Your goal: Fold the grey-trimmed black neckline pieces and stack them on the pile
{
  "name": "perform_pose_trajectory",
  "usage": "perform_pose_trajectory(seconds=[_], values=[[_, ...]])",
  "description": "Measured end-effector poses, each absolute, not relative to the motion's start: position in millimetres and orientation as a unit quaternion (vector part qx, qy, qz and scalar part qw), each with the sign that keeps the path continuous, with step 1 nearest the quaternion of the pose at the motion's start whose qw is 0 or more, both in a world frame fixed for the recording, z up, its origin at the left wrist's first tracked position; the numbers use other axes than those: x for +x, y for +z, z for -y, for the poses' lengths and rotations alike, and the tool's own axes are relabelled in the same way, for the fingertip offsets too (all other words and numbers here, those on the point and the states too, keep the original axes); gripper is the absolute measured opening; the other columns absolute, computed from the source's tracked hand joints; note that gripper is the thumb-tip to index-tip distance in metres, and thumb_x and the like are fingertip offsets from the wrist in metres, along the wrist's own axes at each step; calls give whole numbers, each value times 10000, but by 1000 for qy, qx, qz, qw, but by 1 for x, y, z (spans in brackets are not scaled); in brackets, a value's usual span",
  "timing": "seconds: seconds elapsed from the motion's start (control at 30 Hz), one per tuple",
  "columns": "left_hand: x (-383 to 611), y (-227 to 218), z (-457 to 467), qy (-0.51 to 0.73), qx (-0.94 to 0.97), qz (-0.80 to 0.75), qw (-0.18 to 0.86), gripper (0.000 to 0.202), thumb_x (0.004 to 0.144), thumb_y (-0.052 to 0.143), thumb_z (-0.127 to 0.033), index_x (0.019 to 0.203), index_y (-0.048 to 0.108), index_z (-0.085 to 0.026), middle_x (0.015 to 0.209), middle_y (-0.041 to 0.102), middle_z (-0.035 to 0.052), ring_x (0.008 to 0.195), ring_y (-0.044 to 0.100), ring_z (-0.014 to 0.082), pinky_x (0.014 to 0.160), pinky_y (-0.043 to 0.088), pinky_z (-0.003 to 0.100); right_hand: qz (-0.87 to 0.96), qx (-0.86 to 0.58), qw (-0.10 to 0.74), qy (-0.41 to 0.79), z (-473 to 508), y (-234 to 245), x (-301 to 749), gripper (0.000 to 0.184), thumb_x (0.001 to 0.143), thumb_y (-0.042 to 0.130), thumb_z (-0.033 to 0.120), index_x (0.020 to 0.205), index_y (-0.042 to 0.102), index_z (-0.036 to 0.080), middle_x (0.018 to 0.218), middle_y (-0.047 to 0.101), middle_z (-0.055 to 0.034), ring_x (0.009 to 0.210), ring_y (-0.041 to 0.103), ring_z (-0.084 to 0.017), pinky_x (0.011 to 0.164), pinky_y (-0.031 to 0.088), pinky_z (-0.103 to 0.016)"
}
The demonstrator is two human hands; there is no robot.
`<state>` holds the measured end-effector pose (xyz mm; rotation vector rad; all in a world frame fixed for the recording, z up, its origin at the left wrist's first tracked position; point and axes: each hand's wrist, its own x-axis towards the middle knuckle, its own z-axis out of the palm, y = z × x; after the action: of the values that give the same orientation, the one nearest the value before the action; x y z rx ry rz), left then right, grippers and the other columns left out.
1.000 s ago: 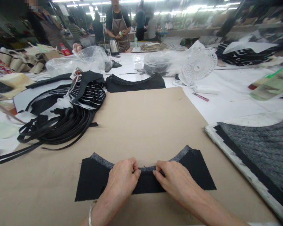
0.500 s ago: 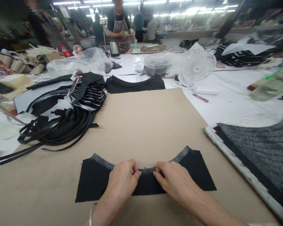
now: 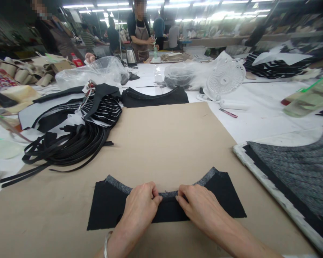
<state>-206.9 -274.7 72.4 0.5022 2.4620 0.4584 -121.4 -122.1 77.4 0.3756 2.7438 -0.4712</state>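
A black fabric piece [image 3: 169,209] lies flat on brown paper, its concave upper edge lined by a speckled grey strip [image 3: 204,176]. My left hand [image 3: 142,202] is closed at the middle of that curve, thumb and forefinger pinching the edge. A short way to the right, my right hand [image 3: 195,200] pinches the same edge, fingers curled. Between the two pinches a bit of the grey strip shows. The fingertips partly hide what they grip.
Brown paper [image 3: 167,143] covers the table. Black straps [image 3: 75,143] and striped pieces lie left; black cut pieces [image 3: 156,97] lie beyond. A white fan [image 3: 225,79] and a pink cutter [image 3: 228,113] are far right. A board with grey fabric [image 3: 290,161] sits right. People stand behind.
Both hands keep their pinch on the black fabric piece, almost unmoved. The view shifts slightly. In the background, a person in an apron has moved their hands.
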Motion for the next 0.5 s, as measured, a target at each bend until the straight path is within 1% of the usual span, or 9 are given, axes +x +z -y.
perform_pose_trajectory(seconds=[0.17, 0.33, 0.4, 0.43, 0.47, 0.5], values=[[-209, 77, 271, 168, 183, -923, 294, 84, 777, 588, -242, 700, 618, -224, 714, 665, -11, 739, 607, 169, 600, 291, 261, -963, 137, 175, -150, 124, 80, -124, 248, 895, 466, 194, 728, 650, 194, 714, 701, -73, 720, 683, -245, 550, 332, -274], [-206, 75, 274, 145, 206, -925, 284, 77, 804, 576, -245, 736, 606, -227, 762, 683, -6, 776, 629, 176, 618, 321, 260, -970, 136, 162, -121, 129, 73, -121, 184, 896, 470, 190, 860, 651, 183, 765, 706, -100, 748, 694, -272, 559, 400, -284], [-200, 67, 279, 137, 207, -930, 271, 27, 802, 583, -232, 800, 610, -232, 802, 693, -7, 796, 646, 174, 628, 349, 250, -971, 132, 151, -128, 128, 61, -114, 183, 893, 464, 181, 895, 647, 188, 776, 709, -95, 748, 698, -270, 567, 432, -288], [-199, 60, 280, 137, 211, -933, 258, 81, 799, 584, -217, 872, 613, -237, 802, 695, -14, 767, 653, 166, 613, 358, 241, -971, 131, 146, -135, 125, 52, -112, 194, 882, 461, 165, 927, 648, 194, 784, 711, -87, 750, 700, -267, 572, 447, -289], [-201, 52, 279, 125, 201, -943, 236, 185, 772, 612, -200, 952, 610, -239, 781, 691, -21, 723, 654, 164, 592, 365, 235, -969, 130, 150, -145, 121, 43, -112, 193, 849, 494, 154, 944, 653, 206, 779, 712, -77, 753, 700, -268, 568, 458, -286], [-206, 43, 275, 114, 207, -954, 184, 228, 783, 613, -210, 1008, 611, -241, 748, 683, -21, 682, 648, 161, 587, 378, 233, -963, 131, 160, -171, 115, 34, -115, 189, 822, 525, 155, 930, 662, 228, 745, 708, -53, 722, 701, -257, 547, 463, -274]])
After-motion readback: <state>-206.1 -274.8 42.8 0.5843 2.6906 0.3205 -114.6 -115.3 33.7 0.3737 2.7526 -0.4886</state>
